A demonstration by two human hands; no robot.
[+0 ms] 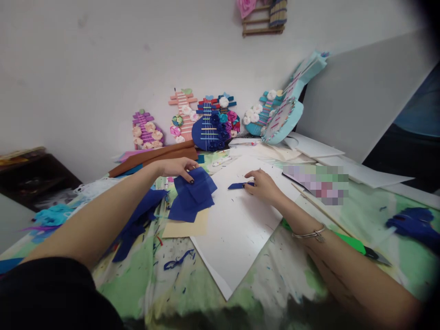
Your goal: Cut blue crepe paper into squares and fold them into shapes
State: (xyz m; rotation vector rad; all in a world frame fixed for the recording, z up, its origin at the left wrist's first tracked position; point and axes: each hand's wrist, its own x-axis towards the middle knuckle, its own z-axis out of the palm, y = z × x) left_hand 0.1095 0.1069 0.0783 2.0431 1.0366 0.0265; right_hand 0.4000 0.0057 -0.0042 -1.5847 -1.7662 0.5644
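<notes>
My left hand (178,167) reaches forward and rests its fingertips on a pile of dark blue fabric pieces (192,197), fingers bent over the top sheet. My right hand (261,183) lies on a large white sheet (237,229) and pinches a small dark blue strip (237,185) between thumb and fingers. A silver bracelet (309,234) sits on my right wrist. More blue fabric (137,224) trails under my left forearm.
Craft guitars decorated with flowers (213,123) lean on the wall at the back, a light blue one (288,105) at the right. Brown rolled sheets (154,158), a thin wooden stick (319,206), a green-handled cutter (360,247) and blue scraps (412,224) lie on the paint-stained table (172,284).
</notes>
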